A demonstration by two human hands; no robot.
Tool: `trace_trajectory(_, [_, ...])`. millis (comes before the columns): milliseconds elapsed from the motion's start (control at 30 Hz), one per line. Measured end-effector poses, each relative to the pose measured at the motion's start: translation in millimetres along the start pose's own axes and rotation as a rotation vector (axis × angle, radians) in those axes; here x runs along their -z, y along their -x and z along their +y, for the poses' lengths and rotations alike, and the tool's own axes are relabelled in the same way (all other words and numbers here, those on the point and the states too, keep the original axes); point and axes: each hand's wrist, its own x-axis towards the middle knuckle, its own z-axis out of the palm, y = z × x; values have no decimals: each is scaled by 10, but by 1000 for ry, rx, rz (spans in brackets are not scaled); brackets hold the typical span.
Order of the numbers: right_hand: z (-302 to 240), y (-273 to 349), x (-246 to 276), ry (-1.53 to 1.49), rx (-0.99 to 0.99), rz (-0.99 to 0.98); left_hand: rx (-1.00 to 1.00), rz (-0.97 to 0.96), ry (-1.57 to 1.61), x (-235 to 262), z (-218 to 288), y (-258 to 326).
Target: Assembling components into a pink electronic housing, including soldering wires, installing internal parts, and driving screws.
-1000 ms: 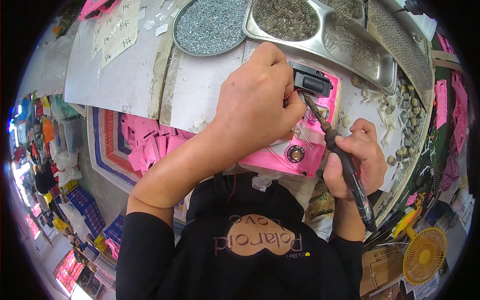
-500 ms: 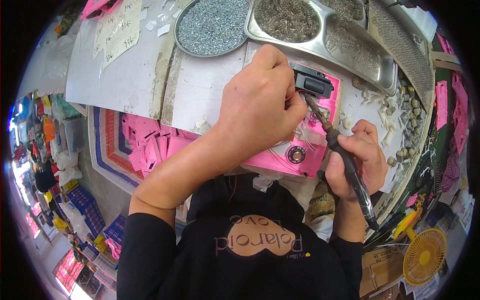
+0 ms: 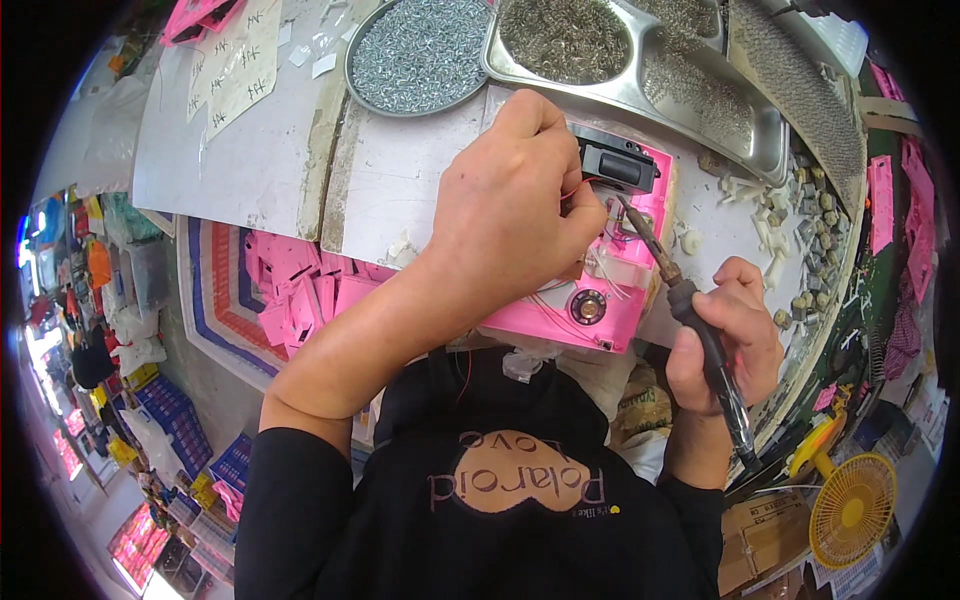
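Observation:
A soldering iron (image 3: 687, 300) with a dark handle is in my right hand (image 3: 735, 345), its tip pointing up and left over a pink plastic casing (image 3: 625, 325). Inside the casing are a small round speaker (image 3: 588, 306), loose thin wires, and a black box-shaped module (image 3: 618, 165) at the far end. My left hand (image 3: 520, 195) reaches across the casing with fingers pinched beside the module. A thin red wire (image 3: 592, 181) runs from those fingertips to the module; the fingers hide where it ends. The iron's tip sits just below the module, near my left thumb.
A round tray of small metal screws (image 3: 420, 55) and a steel compartment tray (image 3: 640, 95) of springs stand beyond the casing. White plastic pieces and metal parts (image 3: 800, 250) lie at right. Pink panels (image 3: 300, 300) fill a container at left. A yellow fan (image 3: 850, 510) stands lower right.
My right hand has drawn the soldering iron slightly down and right, its tip moving off the spot beside my left fingertips. My left hand keeps its pinch, shifted slightly left in the picture.

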Motion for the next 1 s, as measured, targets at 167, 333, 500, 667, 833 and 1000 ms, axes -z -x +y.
trace_trajectory(167, [-15,36,75,10,-35,31,11,-23,-7,13,11,-6])
trace_trajectory(333, [-5,54,105,16,-47,43,1,-25,0,18,0,-5])
trace_trajectory(500, [0,59,127,13,-51,43,-28,-20,-4,30,-17,-2])
trace_trajectory(667, [9,113,198,-1,-46,70,-93,-29,20,88,-27,8])
trace_trajectory(833, [83,287,352,-101,-89,164,-458,-319,2,196,114,119])
trace_trajectory(1000, [9,357,185,-159,-236,305,-359,-378,217,56,43,114])
